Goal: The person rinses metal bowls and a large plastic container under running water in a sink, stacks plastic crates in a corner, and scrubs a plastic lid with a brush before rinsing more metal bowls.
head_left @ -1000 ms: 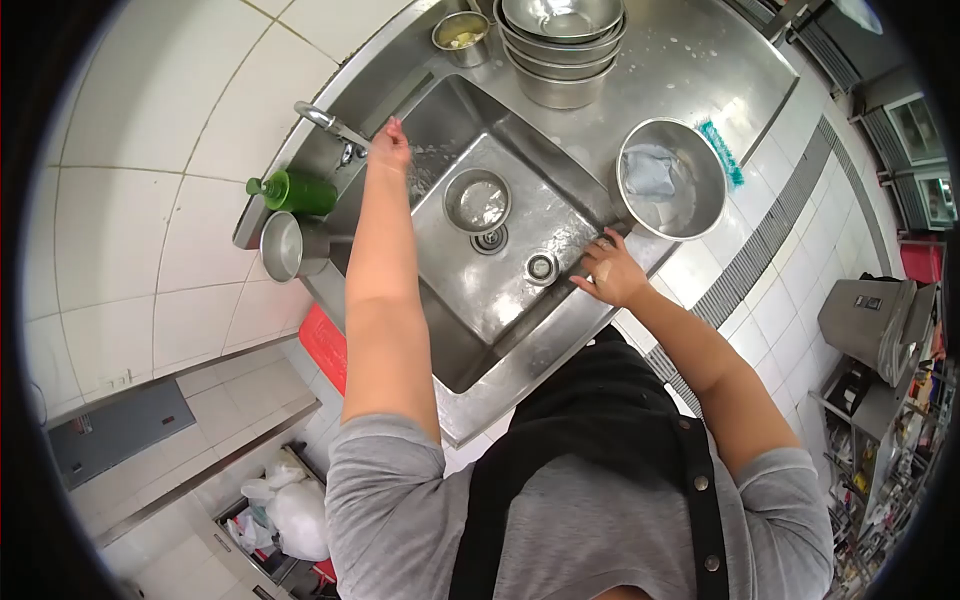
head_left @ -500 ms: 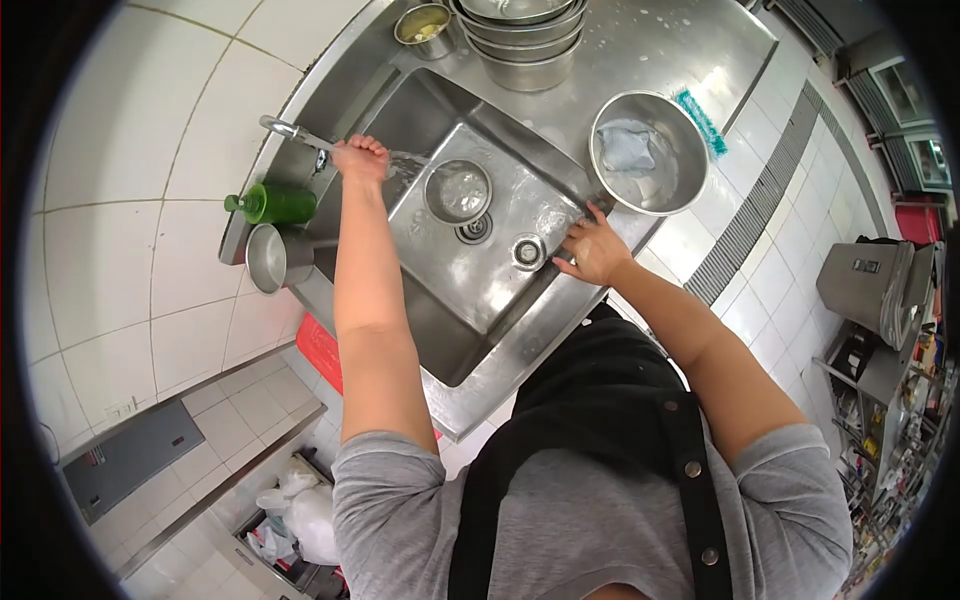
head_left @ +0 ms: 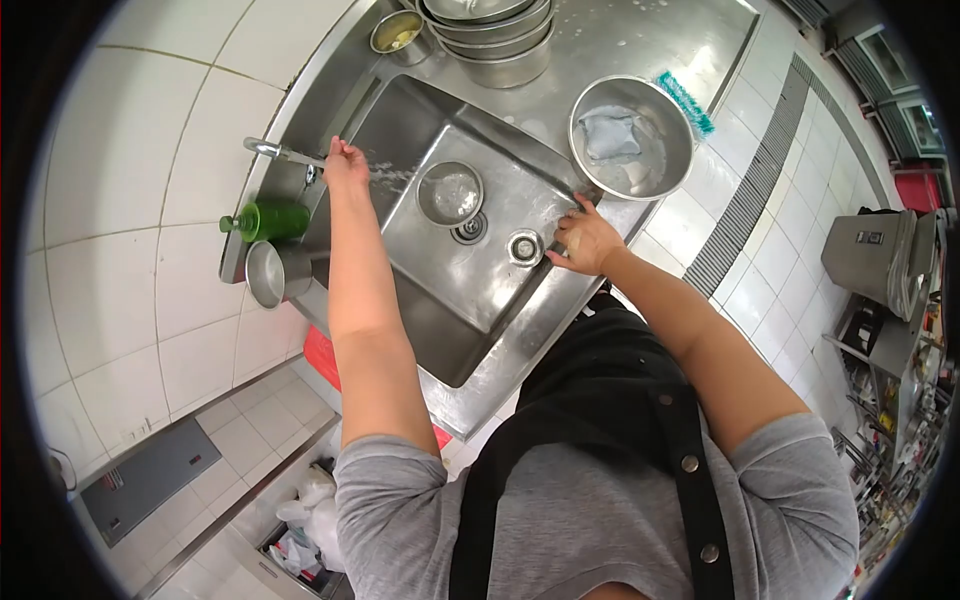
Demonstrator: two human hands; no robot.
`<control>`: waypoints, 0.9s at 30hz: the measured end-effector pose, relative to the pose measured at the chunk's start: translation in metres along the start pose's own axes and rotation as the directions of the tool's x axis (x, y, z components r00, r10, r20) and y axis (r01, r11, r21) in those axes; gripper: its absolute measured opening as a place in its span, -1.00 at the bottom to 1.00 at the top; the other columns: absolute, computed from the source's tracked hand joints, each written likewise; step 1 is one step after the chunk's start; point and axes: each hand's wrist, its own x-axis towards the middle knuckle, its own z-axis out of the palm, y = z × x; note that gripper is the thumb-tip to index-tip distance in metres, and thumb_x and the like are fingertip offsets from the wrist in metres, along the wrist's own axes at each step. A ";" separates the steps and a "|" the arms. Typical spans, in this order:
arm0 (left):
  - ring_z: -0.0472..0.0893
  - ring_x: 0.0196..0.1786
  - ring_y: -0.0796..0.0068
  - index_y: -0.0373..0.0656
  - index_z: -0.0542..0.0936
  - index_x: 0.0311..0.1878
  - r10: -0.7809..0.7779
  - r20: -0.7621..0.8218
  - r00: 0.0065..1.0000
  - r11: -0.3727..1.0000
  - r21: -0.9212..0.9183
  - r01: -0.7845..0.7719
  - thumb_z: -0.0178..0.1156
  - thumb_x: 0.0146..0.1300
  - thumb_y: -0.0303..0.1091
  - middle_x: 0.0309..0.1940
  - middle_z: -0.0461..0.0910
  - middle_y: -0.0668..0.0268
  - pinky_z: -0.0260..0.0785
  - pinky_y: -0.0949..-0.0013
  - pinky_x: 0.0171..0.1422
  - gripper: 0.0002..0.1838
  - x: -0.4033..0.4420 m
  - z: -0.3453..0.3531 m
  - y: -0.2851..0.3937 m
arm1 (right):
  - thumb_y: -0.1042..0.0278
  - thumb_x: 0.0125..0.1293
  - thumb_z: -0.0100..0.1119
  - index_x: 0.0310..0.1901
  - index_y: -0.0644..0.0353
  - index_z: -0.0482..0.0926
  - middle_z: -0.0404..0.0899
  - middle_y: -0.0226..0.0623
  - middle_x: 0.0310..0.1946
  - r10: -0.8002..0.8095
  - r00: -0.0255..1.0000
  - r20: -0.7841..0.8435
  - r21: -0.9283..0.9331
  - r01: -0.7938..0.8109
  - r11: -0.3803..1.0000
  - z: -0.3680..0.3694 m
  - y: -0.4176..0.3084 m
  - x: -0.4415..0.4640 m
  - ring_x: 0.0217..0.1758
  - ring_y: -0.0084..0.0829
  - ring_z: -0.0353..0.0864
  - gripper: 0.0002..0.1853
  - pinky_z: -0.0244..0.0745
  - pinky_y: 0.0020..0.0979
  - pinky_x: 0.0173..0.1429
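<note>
My left hand point(head_left: 346, 165) is at the faucet point(head_left: 268, 148), in the running water, its fingers curled closed. Whether anything is inside them is hidden. Water sprays past it towards a round metal bowl point(head_left: 450, 194) on the bottom of the steel sink point(head_left: 430, 335). Beside that bowl are the drain point(head_left: 470, 228) and a small round metal strainer or cup point(head_left: 525, 247). My right hand point(head_left: 587, 240) rests on the sink's near right edge with fingers apart, holding nothing. Just beyond it stands a large metal basin point(head_left: 683, 150) with a pale cloth point(head_left: 610, 135) in cloudy water.
Stacked metal bowls point(head_left: 500, 65) and a small pot with yellow pieces point(head_left: 398, 36) stand behind the sink. A teal bristly brush point(head_left: 686, 103) lies behind the basin. At left are a green pump bottle point(head_left: 268, 220) and an upright metal pot point(head_left: 275, 275) near the tiled wall.
The view has shifted slightly. My left hand has turned a little at the water, its fingers now less tightly bunched. My right hand stays on the sink edge.
</note>
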 end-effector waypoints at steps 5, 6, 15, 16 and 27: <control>0.55 -0.48 0.61 -0.34 0.51 -0.12 0.008 0.103 0.995 0.993 -0.120 0.004 0.20 0.32 -0.46 -0.34 0.56 0.23 0.40 0.74 -0.64 -0.84 0.013 -0.009 0.000 | -0.15 0.25 0.03 -0.44 0.13 0.67 0.58 -0.33 -0.39 0.015 0.999 0.029 0.014 -0.015 1.000 -0.003 -0.001 0.000 -0.05 -0.30 0.54 -0.52 -0.08 -0.07 0.53; 0.52 -0.51 0.64 -0.32 0.52 -0.15 0.000 0.072 0.997 0.994 -0.111 0.008 0.21 0.31 -0.44 -0.36 0.55 0.25 0.37 0.75 -0.66 -0.85 0.008 -0.005 0.000 | -0.15 0.25 0.03 -0.44 0.13 0.67 0.58 -0.33 -0.39 0.016 0.999 0.028 0.013 -0.016 1.000 -0.003 -0.001 0.000 -0.05 -0.30 0.54 -0.52 -0.08 -0.07 0.52; 0.14 -0.75 0.70 -0.08 0.43 -0.45 -0.185 0.159 0.970 0.981 0.095 0.171 0.06 0.41 -0.01 -0.74 0.23 0.49 -0.03 0.63 -0.78 -0.61 -0.028 -0.008 -0.005 | -0.15 0.24 0.03 -0.43 0.12 0.67 0.59 -0.34 -0.37 0.031 0.999 0.040 -0.004 -0.030 1.000 -0.005 -0.003 0.000 -0.03 -0.32 0.54 -0.53 -0.05 -0.10 0.52; 0.13 -0.76 0.69 -0.06 0.41 -0.46 -0.230 0.209 0.950 0.969 0.138 0.204 0.00 0.43 0.02 -0.76 0.20 0.49 -0.06 0.61 -0.78 -0.59 -0.030 -0.019 -0.012 | -0.15 0.24 0.03 -0.43 0.12 0.67 0.59 -0.34 -0.37 0.029 0.999 0.031 -0.002 -0.029 1.000 -0.004 -0.002 0.000 -0.03 -0.32 0.54 -0.53 -0.05 -0.10 0.52; 0.55 -0.42 0.30 -0.30 0.60 -0.16 -0.169 -0.235 0.957 0.121 0.959 0.256 0.24 0.14 -0.32 -0.29 0.61 0.07 0.32 0.19 -0.48 -0.73 -0.039 -0.270 -0.180 | -0.12 0.23 0.05 -0.43 0.12 0.67 0.59 -0.34 -0.38 0.037 0.999 0.025 0.005 -0.037 0.999 0.001 0.000 0.000 -0.04 -0.32 0.55 -0.56 -0.05 -0.11 0.52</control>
